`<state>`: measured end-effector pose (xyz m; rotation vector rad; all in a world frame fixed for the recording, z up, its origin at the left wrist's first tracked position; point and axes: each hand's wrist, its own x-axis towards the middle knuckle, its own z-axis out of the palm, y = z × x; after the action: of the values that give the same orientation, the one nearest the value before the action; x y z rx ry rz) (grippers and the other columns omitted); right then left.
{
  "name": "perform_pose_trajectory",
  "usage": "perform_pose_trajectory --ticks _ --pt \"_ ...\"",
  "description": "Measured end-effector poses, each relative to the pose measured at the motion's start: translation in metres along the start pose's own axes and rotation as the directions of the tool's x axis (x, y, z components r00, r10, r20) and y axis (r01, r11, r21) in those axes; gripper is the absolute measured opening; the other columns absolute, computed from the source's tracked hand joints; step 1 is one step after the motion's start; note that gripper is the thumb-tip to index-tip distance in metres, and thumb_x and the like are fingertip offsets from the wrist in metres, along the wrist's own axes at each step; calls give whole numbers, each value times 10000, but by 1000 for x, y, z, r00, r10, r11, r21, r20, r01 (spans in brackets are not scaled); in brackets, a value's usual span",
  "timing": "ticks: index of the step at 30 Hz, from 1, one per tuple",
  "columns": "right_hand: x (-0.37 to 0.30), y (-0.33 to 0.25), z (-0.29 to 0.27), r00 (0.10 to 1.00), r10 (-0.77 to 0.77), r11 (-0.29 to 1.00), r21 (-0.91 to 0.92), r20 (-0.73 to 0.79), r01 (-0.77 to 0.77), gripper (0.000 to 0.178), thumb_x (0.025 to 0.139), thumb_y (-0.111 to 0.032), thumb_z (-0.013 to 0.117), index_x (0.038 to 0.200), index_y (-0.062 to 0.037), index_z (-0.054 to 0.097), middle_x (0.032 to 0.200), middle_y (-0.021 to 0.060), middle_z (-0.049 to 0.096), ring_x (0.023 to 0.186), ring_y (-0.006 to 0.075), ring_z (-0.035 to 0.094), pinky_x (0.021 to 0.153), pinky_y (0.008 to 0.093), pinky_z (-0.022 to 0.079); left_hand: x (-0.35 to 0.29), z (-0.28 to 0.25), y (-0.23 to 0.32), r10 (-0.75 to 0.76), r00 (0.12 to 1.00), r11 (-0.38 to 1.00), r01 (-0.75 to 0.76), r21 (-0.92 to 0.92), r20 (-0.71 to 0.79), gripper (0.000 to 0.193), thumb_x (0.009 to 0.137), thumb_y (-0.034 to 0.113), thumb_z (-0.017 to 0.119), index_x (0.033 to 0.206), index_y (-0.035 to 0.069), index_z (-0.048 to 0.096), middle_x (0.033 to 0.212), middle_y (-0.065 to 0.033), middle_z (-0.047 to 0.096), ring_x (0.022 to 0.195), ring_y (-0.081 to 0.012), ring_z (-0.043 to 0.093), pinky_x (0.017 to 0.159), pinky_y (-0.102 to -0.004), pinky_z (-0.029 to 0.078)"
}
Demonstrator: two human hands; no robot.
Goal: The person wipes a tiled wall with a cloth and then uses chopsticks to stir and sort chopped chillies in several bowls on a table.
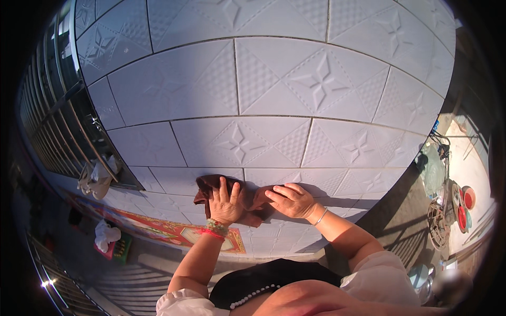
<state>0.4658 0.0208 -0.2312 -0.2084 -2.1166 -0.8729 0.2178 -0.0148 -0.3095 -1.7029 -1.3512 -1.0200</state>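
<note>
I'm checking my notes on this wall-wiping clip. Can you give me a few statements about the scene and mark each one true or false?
1. Both hands press a dark brown cloth against the tiled wall. True.
2. The left hand wears a silver bangle. False: its wrist carries beaded and red bands; the silver bangle is on the right hand's wrist.
3. The wall tiles are plain and smooth. False: they bear raised star and diamond patterns.
4. A window with bars lies to the person's left. True.
5. The cloth is bright yellow. False: it is dark brown.
</note>
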Motion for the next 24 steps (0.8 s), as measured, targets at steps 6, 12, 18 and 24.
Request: perform_pose_trajectory --ticks 6,12,18,24 --pt "-31 -33 22 991 -37 995 92 130 25 196 828 -225 642 1010 -152 649 1180 -47 570 1069 142 512 902 306 435 -55 0 0 -12 985 997 24 -70 172 630 830 182 610 1398 132 343 1413 -294 329 1048 -519 495 836 -551 432" --pt "-33 -62 19 948 151 905 347 282 -247 303 758 -106 640 1058 -143 652 1108 14 604 962 205 567 835 347 474 -53 -31 16 -263 941 946 295 -135 214 489 798 50 587 1280 73 510 1424 -226 353 1182 -474 439 965 -497 411" --pt "-49 -95 -4 771 432 538 553 468 -637 360 766 28 569 1085 -125 639 1075 89 602 929 297 576 801 391 499 -47 -63 31 -512 816 762 576 -296 269 219 854 39 553 1063 11 611 1186 -145 584 1046 -327 576 933 -393 440" --pt "-76 -102 -39 709 530 360 635 464 -684 255 779 4 607 1001 -116 648 1056 86 630 966 302 590 821 378 500 -36 -84 55 -326 895 912 383 -148 305 57 831 89 594 876 56 607 1019 -69 661 915 -254 607 823 -387 411"
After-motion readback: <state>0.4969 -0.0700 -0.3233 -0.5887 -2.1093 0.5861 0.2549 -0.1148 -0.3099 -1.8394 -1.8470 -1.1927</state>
